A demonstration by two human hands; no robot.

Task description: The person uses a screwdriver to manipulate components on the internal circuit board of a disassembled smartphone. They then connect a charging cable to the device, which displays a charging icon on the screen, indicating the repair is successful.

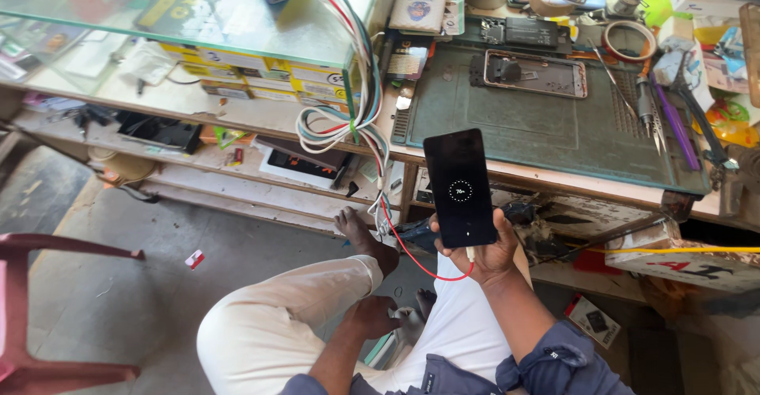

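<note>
- The right hand (484, 251) grips a black phone (459, 186) upright, below the worktop's (546, 130) front edge; a red cable (412, 259) hangs from it.
- The left hand (378, 314) rests curled on the knee, holding nothing.
- Yellow-and-white boxes (261, 74) are stacked under the glass counter (198, 7), left of the worktop.

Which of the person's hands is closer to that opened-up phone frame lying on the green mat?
The right. The right hand holds a black smartphone just below the mat's edge, under the phone frame. The left hand rests far lower, on the lap.
</note>
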